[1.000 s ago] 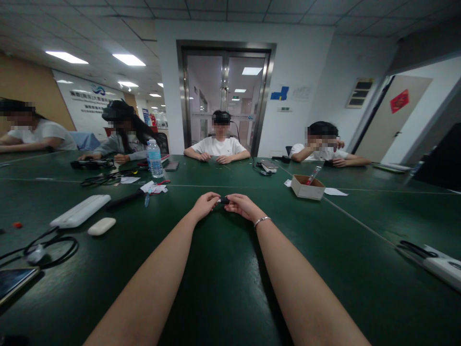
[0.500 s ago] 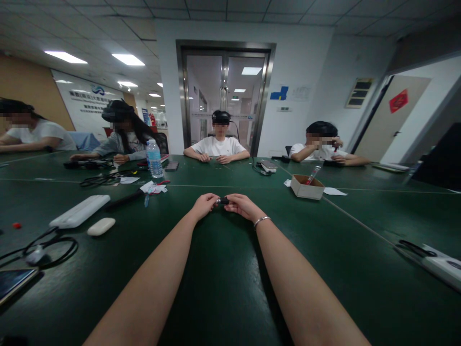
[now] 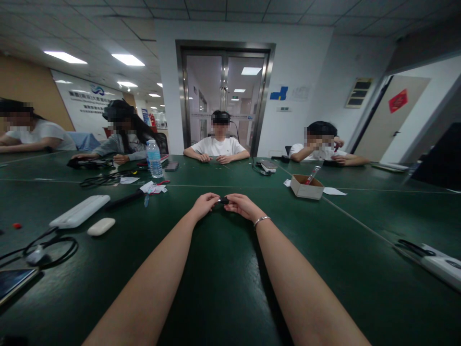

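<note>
Both my arms stretch forward over the dark green table (image 3: pixel 223 269). Between my fingertips is a small black object (image 3: pixel 224 200) with a short silvery end toward the left; its exact kind is too small to make out. My left hand (image 3: pixel 205 205) pinches the silvery end, thumb and forefinger closed. My right hand (image 3: pixel 244 205), with a silver bracelet on the wrist, grips the black end, and its fingers hide part of it.
An open box (image 3: pixel 307 191) holding a clear-and-red tube stands right of my hands. Leftward lie a white power bank (image 3: pixel 79 211), a white oval case (image 3: pixel 101 227), cables, a phone (image 3: pixel 18 283) and a water bottle (image 3: pixel 154 159). Several people wearing headsets sit around the table.
My left fingertips have shifted slightly right, covering more of the silvery end. My right hand stays almost in place.
</note>
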Tool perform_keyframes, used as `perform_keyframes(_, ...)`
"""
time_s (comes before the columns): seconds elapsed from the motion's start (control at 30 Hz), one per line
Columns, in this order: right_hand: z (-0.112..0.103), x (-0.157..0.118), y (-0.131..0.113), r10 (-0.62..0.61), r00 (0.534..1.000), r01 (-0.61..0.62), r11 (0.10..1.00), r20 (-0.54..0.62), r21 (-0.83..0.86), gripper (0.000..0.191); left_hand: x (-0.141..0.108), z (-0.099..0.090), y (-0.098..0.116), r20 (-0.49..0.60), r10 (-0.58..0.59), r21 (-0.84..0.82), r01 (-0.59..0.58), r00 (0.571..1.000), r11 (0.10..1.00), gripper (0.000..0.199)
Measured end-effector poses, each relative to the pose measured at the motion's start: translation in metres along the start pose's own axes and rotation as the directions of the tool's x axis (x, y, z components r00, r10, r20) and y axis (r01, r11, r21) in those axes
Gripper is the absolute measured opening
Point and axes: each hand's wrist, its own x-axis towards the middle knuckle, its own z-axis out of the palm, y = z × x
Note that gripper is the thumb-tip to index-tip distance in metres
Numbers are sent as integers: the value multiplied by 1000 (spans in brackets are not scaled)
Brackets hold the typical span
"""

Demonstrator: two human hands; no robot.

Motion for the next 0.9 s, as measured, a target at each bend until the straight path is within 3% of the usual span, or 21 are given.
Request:
perform_keyframes(0.57, -1, 0, 0, 7, 1000, -7, 1000, 5, -10, 8, -3, 2, 6, 14, -61, -7, 62, 998, 998, 27)
perform_keyframes(0.9, -1, 0, 0, 7, 1000, -7, 1000, 18, -11, 9, 1, 0, 0, 35, -20, -6, 20, 999, 1000, 28)
